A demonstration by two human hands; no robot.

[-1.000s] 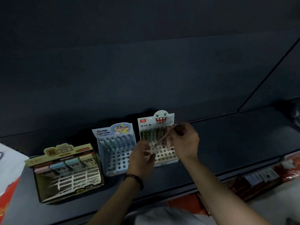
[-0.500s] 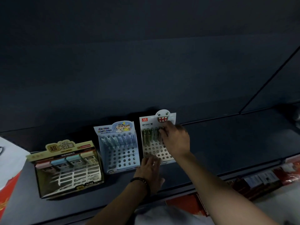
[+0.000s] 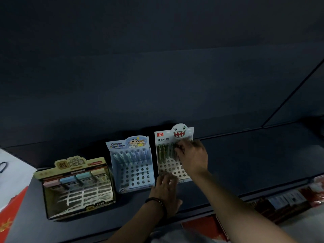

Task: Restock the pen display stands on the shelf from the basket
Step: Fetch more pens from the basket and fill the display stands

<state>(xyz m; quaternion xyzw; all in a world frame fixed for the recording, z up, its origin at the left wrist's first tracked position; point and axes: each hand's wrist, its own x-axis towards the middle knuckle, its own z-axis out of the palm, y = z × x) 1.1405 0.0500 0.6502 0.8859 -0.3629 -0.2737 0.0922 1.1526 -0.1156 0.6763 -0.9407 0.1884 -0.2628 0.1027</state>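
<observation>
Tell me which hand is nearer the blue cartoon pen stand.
Left. The left hand lies by the blue cartoon pen stand's lower right corner; the right hand is over the white ghost stand beyond.

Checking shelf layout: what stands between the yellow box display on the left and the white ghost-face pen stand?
In the head view, the blue cartoon pen stand stands between the yellow box display and the ghost-face stand.

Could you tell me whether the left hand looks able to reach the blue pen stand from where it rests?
Probably yes: the left hand lies beside the blue pen stand, nothing between them.
</observation>
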